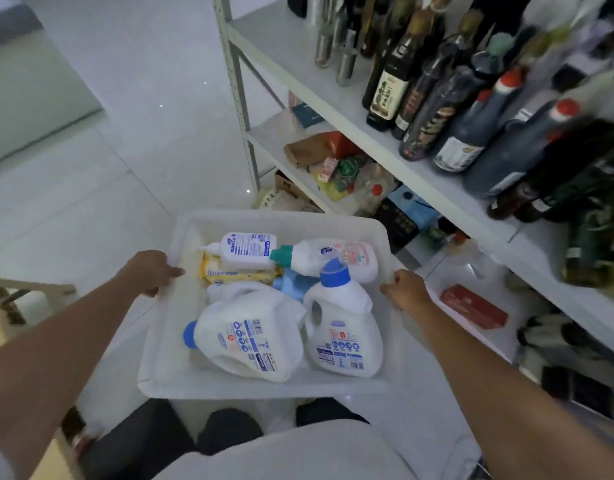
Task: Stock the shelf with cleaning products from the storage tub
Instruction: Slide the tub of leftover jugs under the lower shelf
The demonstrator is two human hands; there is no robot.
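Head view: the person is holding the white storage tub [264, 389] in front of their body, with both arms reaching forward. The left hand [156, 271] is gripping the tub's left rim, fingers curled over the edge. The right hand [406, 289] is clamping the right rim, so the tub is sitting squarely between the two hands, which are well apart.

Inside, a large white jug [246, 337] is lying on its side near the left hand, its blue cap pointing left. An upright jug [340, 327] with a blue cap is standing just beside the right hand. Behind them, a teal-capped bottle [330, 258] and a small white bottle [246, 249] are lying flat, the latter over a yellow pack [229, 273].

The shelf [274, 43] is running along the right, its upper board carrying dark bottles [447, 112]. A red box [473, 306] is lying lower down, near the right hand.
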